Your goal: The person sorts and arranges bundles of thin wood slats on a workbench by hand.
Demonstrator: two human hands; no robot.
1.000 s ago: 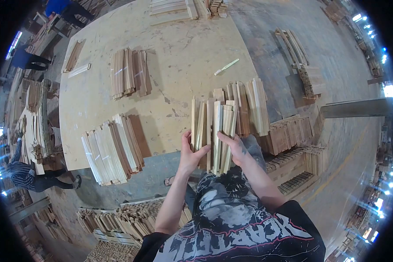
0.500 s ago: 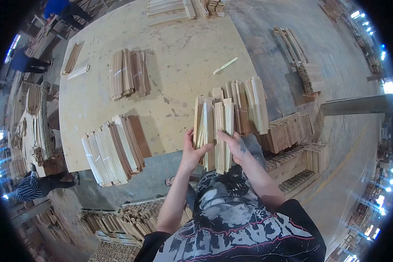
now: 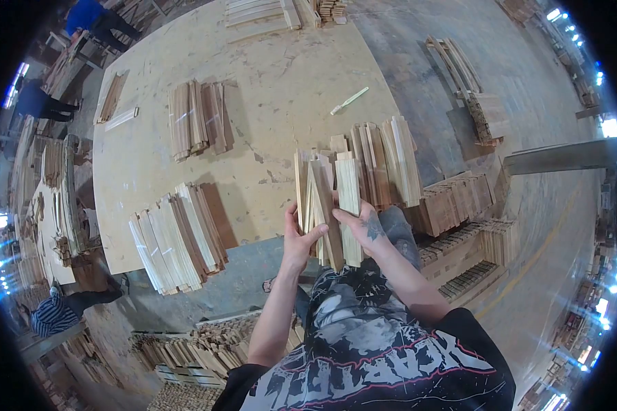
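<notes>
My left hand [image 3: 299, 241] is wrapped round a loose bundle of wooden slats [image 3: 319, 205], thumb across the front. Several slats in it fan apart, and one leans at an angle over the others. Closed on a pale wooden slat [image 3: 349, 198] is my right hand [image 3: 360, 225], its thumb against the face; whether more slats lie behind is hidden. Just beyond my hands, a row of upright-looking slats [image 3: 371, 161] and a paler group [image 3: 403, 157] rest at the table edge.
The big worn table [image 3: 274, 103] carries a slat stack [image 3: 178, 236] at its near left and a smaller one [image 3: 197, 120] farther back. A light stick [image 3: 349, 101] lies near the right edge. Beside me stand stacked wood blocks [image 3: 457, 204]. Other people [image 3: 44, 99] work at the left.
The slats in my hands have parted: the left bundle has tilted and fanned out, while my right hand has separated a pale slat to the right.
</notes>
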